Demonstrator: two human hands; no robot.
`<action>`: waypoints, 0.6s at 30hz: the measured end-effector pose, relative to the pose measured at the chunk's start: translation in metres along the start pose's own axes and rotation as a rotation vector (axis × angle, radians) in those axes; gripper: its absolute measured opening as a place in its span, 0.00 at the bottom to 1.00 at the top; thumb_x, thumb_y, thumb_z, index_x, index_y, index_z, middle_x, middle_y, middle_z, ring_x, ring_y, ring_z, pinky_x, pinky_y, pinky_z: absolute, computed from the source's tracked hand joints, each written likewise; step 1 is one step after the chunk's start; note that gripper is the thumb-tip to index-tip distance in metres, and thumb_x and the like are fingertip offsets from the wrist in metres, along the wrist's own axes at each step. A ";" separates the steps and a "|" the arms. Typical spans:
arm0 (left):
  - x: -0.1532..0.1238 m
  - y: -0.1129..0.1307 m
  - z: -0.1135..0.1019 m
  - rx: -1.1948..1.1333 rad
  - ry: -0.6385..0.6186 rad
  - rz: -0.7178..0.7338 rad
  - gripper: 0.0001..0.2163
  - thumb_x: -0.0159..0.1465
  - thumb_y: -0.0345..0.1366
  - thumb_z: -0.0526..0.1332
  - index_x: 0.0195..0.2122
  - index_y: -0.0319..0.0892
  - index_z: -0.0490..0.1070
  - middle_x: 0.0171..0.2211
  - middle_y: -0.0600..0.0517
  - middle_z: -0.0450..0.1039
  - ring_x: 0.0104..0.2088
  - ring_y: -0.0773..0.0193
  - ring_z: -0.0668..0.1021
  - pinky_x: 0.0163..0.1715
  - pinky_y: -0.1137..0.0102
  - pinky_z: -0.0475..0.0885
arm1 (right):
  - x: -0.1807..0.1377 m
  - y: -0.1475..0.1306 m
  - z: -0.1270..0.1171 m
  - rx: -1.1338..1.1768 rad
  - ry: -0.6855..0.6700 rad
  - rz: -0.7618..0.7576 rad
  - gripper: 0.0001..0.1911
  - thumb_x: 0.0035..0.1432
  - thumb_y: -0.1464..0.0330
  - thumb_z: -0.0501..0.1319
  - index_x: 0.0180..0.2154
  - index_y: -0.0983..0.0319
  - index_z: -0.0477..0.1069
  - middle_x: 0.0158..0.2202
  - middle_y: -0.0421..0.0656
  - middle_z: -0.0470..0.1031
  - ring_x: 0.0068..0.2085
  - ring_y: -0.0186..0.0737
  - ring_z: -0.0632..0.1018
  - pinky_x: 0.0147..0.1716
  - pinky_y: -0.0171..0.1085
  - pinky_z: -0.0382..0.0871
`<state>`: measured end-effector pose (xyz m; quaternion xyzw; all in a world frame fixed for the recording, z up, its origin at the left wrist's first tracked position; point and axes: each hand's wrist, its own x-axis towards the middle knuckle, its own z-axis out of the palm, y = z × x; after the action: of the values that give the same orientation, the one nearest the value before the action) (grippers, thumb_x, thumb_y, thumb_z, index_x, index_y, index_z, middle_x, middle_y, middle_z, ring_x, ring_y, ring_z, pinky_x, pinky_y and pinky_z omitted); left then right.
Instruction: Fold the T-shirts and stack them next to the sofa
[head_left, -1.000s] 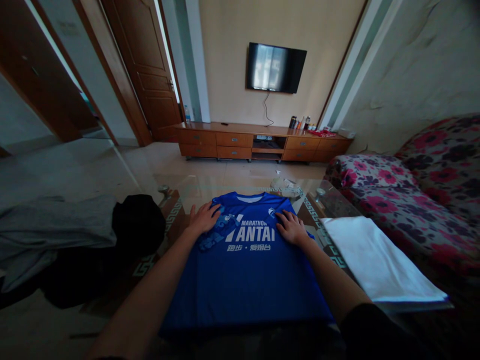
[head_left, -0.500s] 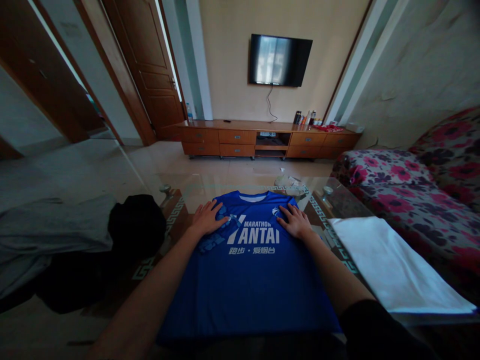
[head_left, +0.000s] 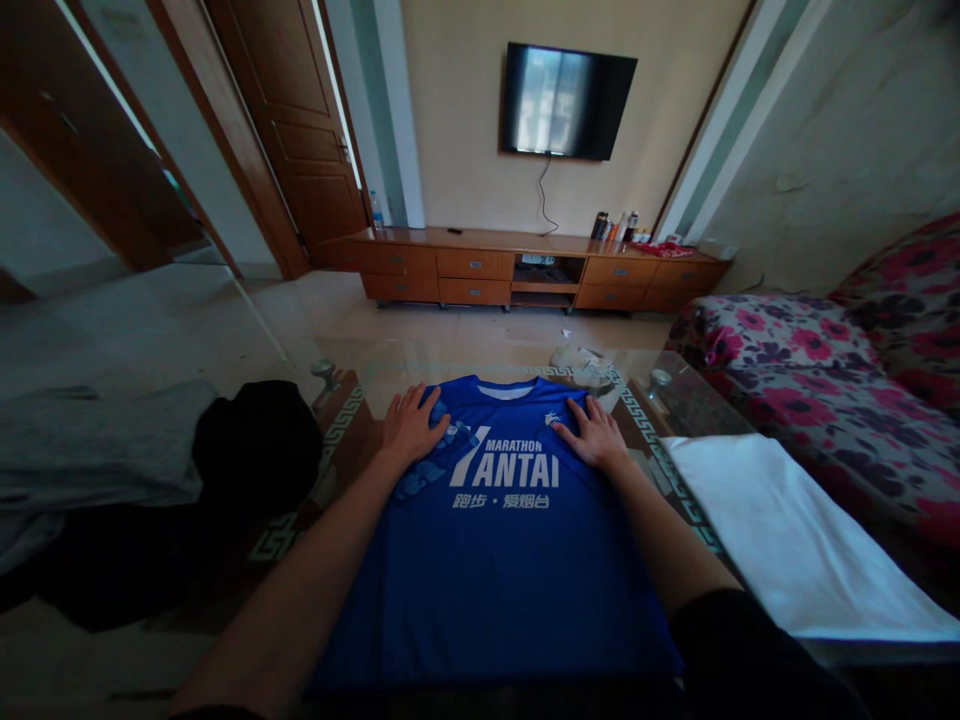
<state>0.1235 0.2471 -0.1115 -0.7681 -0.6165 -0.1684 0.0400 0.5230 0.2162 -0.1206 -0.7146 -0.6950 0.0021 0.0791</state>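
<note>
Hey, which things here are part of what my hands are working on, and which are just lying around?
In hand:
blue shirt, spread flat on the glass table
left hand and right hand, both flat on its chest

Lying about:
white cloth
black garment
grey garment
sofa
television
wooden cabinet

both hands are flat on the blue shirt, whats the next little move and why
Probably slide both palms down from the collar toward the hem to smooth it. The left hand and right hand lie open and flat on the shoulders of the blue marathon shirt, spread face up on the glass table; neither grips any cloth.
</note>
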 end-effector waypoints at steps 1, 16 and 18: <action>-0.002 0.004 -0.007 -0.004 0.059 0.002 0.30 0.71 0.51 0.49 0.70 0.44 0.58 0.71 0.45 0.55 0.72 0.50 0.55 0.70 0.52 0.45 | -0.003 0.000 -0.004 0.003 0.038 -0.005 0.44 0.66 0.39 0.41 0.74 0.55 0.46 0.76 0.46 0.38 0.74 0.55 0.45 0.69 0.54 0.43; -0.101 -0.017 -0.041 -0.070 -0.240 0.231 0.35 0.71 0.57 0.43 0.73 0.40 0.51 0.74 0.45 0.47 0.73 0.55 0.52 0.70 0.58 0.47 | -0.078 0.025 -0.025 -0.006 -0.132 -0.196 0.45 0.67 0.41 0.39 0.74 0.61 0.40 0.75 0.48 0.34 0.74 0.48 0.41 0.71 0.51 0.40; -0.105 -0.016 -0.037 -0.058 -0.251 0.238 0.36 0.71 0.58 0.43 0.73 0.40 0.49 0.74 0.45 0.44 0.73 0.54 0.50 0.70 0.57 0.46 | -0.080 0.024 -0.019 -0.012 -0.131 -0.191 0.45 0.67 0.41 0.39 0.74 0.61 0.39 0.76 0.47 0.33 0.74 0.47 0.40 0.71 0.51 0.39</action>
<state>0.0808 0.1435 -0.1116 -0.8514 -0.5165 -0.0827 -0.0398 0.5461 0.1339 -0.1134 -0.6440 -0.7636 0.0368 0.0290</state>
